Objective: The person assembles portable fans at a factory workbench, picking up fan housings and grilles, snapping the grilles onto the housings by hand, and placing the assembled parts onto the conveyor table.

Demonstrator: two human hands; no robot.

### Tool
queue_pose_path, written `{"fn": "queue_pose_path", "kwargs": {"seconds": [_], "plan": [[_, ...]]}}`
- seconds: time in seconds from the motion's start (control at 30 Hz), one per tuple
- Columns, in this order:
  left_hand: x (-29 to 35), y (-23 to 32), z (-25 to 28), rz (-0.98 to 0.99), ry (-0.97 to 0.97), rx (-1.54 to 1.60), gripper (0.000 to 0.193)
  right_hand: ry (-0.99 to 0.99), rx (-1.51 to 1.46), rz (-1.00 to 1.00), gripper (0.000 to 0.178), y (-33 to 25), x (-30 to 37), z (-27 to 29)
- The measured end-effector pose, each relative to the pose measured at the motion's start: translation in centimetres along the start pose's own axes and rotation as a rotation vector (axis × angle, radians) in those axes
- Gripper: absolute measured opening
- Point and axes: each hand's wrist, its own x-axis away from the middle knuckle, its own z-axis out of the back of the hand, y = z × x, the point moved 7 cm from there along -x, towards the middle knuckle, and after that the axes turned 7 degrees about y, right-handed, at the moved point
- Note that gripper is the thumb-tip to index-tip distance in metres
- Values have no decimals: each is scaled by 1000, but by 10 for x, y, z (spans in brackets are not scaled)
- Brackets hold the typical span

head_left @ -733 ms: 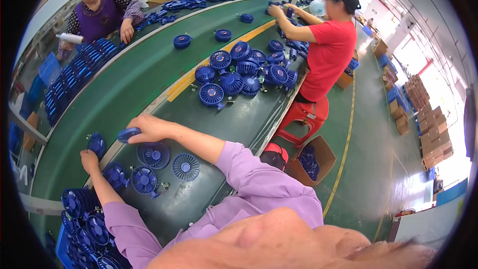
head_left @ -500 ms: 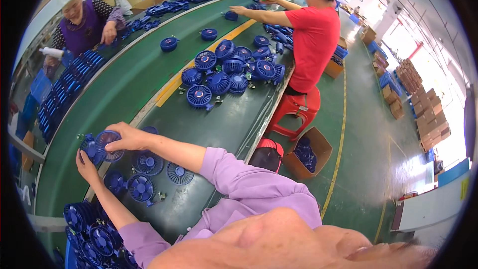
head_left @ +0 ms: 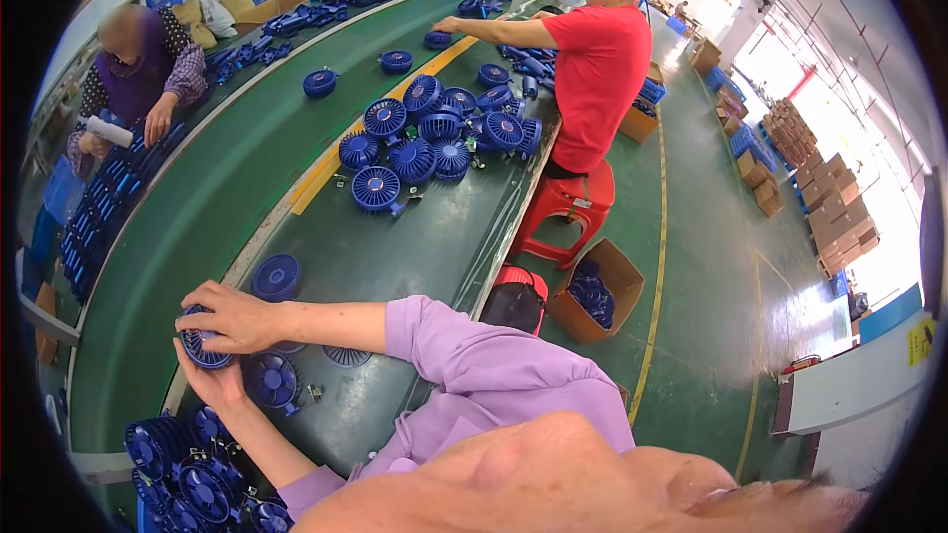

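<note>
A round blue fan head (head_left: 203,345) is held between my two hands at the edge of the moving-belt side of the bench. My right hand (head_left: 237,318) grips it from above, fingers spread over its top. From below, my left hand (head_left: 212,381) cups its near rim with the fingers partly hidden. Just beside my wrists lies an open fan housing with blades (head_left: 272,380), a small green board trailing from it. A round blue fan part (head_left: 276,277) rests beyond my right hand, and a slatted round grille (head_left: 346,356) shows partly under my right forearm.
Several finished-looking fan heads (head_left: 413,160) are heaped farther up the bench. More fan housings (head_left: 202,484) fill a blue crate at lower left. A green belt (head_left: 158,227) runs along the left. A co-worker in red (head_left: 604,79) sits up the line; another in purple (head_left: 133,89) works across.
The grille in my right hand and the fan housing in my left were side by side; now they form one round stack between my hands, lower and nearer to me.
</note>
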Motion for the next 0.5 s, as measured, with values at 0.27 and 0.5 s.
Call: {"fn": "queue_pose_path", "kwargs": {"seconds": [0.27, 0.5], "plan": [[35, 2, -33, -326, 181, -193, 46, -73, -386, -243, 96, 6, 12, -20], [63, 9, -62, -1276, 99, -881, 25, -19, -905, -465, 64, 6, 13, -27]]}}
